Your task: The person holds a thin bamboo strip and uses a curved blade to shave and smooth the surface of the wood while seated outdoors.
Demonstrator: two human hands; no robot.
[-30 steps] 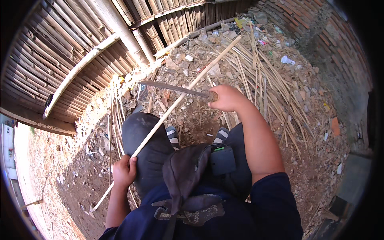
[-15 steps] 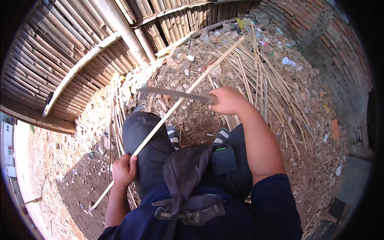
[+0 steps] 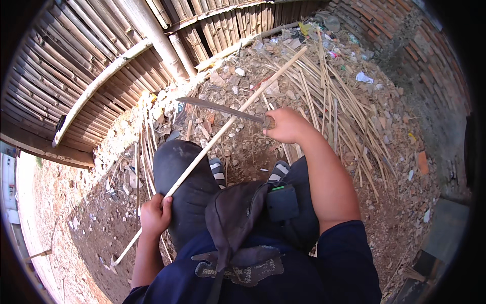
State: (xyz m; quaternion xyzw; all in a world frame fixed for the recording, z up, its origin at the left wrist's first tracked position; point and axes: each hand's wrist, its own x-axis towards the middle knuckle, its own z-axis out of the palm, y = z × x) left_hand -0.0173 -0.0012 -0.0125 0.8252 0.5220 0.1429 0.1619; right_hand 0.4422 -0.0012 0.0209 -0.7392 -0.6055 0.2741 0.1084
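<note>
A long, pale bamboo strip point(image 3: 215, 140) slants from the lower left to the upper right, across my left knee. My left hand point(image 3: 156, 215) is closed around its lower part, and its near end shows below the hand. A machete point(image 3: 223, 109) with a dark, worn blade is gripped by its handle in my right hand point(image 3: 287, 125). The blade points left and crosses the strip in front of my knees. Whether its edge bites into the strip or only lies against it, I cannot tell.
Many split bamboo strips point(image 3: 336, 109) lie heaped on the rubble at right, with more strips point(image 3: 145, 152) beside my left leg. A bamboo wall point(image 3: 76, 66) stands at far left, a brick wall point(image 3: 430, 76) at right. Bits of litter point(image 3: 363, 77) dot the stony ground.
The machete's tip has swung up and away from me, so the blade now slants more. My right hand has shifted slightly. My left hand keeps its hold on the bamboo strip.
</note>
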